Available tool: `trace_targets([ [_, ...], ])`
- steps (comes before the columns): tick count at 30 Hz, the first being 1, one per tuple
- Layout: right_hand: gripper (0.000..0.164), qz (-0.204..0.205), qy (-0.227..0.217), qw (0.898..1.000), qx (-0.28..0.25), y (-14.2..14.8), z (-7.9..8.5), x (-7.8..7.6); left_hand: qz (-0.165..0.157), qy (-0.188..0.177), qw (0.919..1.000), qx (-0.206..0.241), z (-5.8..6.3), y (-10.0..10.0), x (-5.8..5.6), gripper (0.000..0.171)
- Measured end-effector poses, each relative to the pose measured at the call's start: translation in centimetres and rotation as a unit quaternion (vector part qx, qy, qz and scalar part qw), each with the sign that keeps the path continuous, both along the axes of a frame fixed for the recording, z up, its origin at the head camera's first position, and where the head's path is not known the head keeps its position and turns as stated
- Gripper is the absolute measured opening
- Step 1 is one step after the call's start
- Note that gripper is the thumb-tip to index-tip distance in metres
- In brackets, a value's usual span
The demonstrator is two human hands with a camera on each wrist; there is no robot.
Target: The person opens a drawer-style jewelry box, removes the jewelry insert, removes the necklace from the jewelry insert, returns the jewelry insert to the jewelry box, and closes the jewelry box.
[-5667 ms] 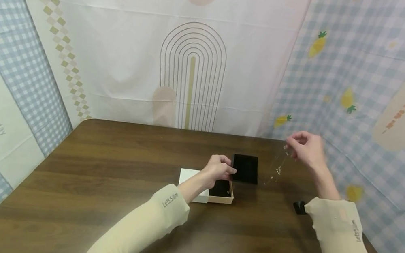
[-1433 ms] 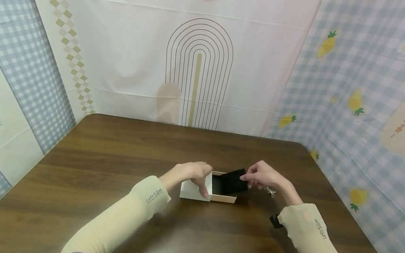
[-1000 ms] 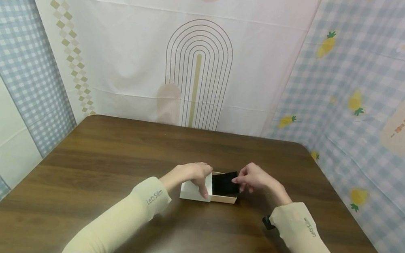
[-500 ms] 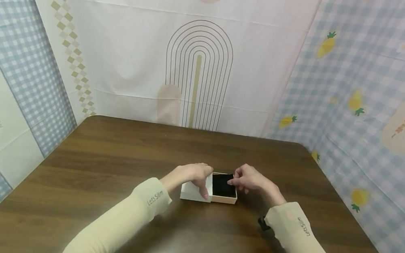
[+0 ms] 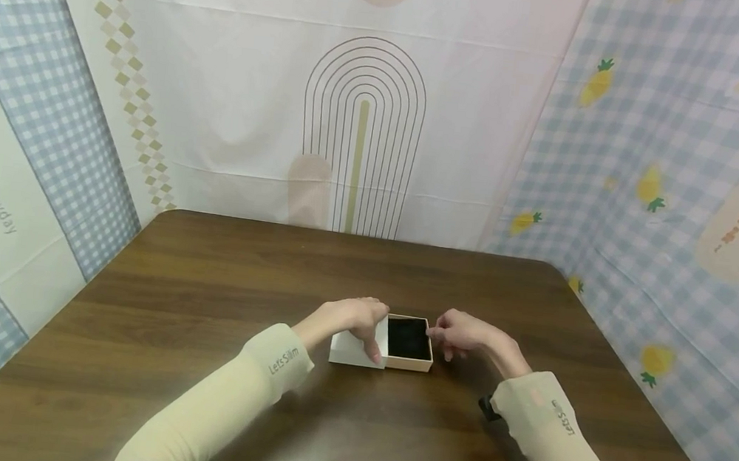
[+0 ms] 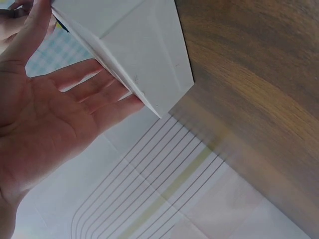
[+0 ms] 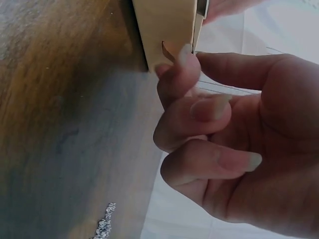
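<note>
A small white sliding box stands on the table, its cream drawer partly out to the right. A black pad lies flat inside the drawer. My left hand grips the white sleeve, thumb on the near side; in the left wrist view its fingers touch the opposite side. My right hand is at the drawer's right end, thumb and index fingertip at the end wall beside a small brown tab, other fingers curled. A silvery chain lies on the table; the head view hides it.
The brown wooden table carries the box near its middle. Behind it hangs a pale printed cloth, with checked cloth at the right side. A black device sits at my right wrist.
My right hand, earlier holding up a thin chain, has since lowered the black pad into the drawer and let it go, shifting to the drawer's end. The left hand has moved onto the sleeve.
</note>
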State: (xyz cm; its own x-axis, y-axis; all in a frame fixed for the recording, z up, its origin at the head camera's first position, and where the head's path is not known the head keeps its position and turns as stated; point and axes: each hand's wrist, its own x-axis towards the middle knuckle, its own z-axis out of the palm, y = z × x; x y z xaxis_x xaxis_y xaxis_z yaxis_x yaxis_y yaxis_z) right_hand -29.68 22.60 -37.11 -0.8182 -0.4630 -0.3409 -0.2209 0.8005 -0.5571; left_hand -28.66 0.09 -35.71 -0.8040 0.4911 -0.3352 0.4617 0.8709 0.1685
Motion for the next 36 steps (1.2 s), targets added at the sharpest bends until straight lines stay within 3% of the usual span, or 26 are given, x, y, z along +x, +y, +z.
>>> trace_targets([
  [5,0.036,-0.020,-0.022,1.000,-0.004,0.0,-0.3,0.1,-0.001,-0.001,1.0000,-0.001,0.0,0.0,0.1,0.076],
  [11,0.035,-0.060,-0.010,0.998,-0.009,-0.6,-1.0,0.1,0.002,-0.002,1.0000,0.000,0.0,0.1,0.1,0.076],
  [16,0.035,-0.067,-0.007,0.998,-0.003,-0.9,-1.2,0.0,0.003,-0.001,1.0000,0.004,-0.1,0.0,0.1,0.075],
  [24,0.035,-0.062,-0.060,0.995,-0.050,-0.3,-0.5,0.1,-0.002,0.000,1.0000,0.004,-0.1,0.0,0.0,0.076],
  [28,0.026,-0.047,-0.090,0.994,-0.030,-0.2,-0.3,0.0,-0.004,0.003,1.0000,0.001,0.0,0.0,-0.1,0.078],
  [36,0.029,0.000,-0.069,0.997,-0.014,-0.1,-0.7,0.0,-0.006,-0.001,0.9999,0.014,-0.1,-0.2,0.0,0.071],
])
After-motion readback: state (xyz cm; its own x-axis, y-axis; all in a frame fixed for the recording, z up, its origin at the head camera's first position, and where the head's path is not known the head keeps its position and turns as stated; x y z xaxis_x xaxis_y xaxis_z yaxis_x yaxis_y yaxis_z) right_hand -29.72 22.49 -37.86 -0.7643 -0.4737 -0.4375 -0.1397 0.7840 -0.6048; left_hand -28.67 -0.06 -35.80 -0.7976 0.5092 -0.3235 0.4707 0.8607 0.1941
